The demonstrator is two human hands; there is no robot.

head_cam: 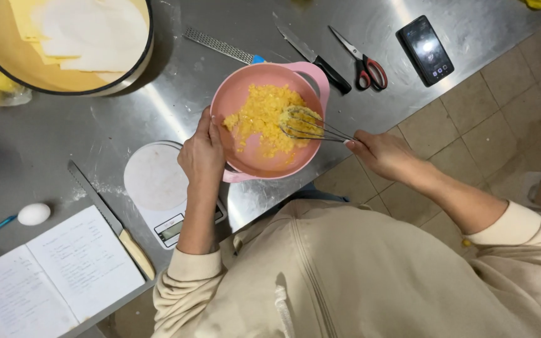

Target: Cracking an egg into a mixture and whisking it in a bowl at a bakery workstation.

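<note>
- Stainless steel counter [64, 125] fills the upper left of the view, with tiled floor [471, 106] seen beyond its edge at the right.
- Near the counter's front edge a pink mixing bowl [245, 94] is set, holding a lumpy yellow mixture [264, 116] that is spread across its base.
- By the left hand [203, 153] the bowl's near-left rim is clasped, thumb over the edge and fingers curled under the wall.
- Around the handle of a wire whisk [311, 125] the right hand [383, 153] is closed, at the bowl's right side.
- The whisk's long axis is laid nearly level, from the right hand at lower right up and leftward; its wire loops are pointed into the mixture near the bowl's middle.
- For the stirring to be done well, it is judged that the bowl should be kept pinned, the loops pressed through the lumps, and the mixture at the walls drawn inward.
- Behind the bowl a grater [217, 45], a black-handled knife [314, 57] and red-handled scissors [361, 59] are laid, with a phone [425, 50] further right.
- At the left a kitchen scale [158, 184], a long knife [111, 219], an open notebook [51, 275] and an egg [34, 213] are seen.
</note>
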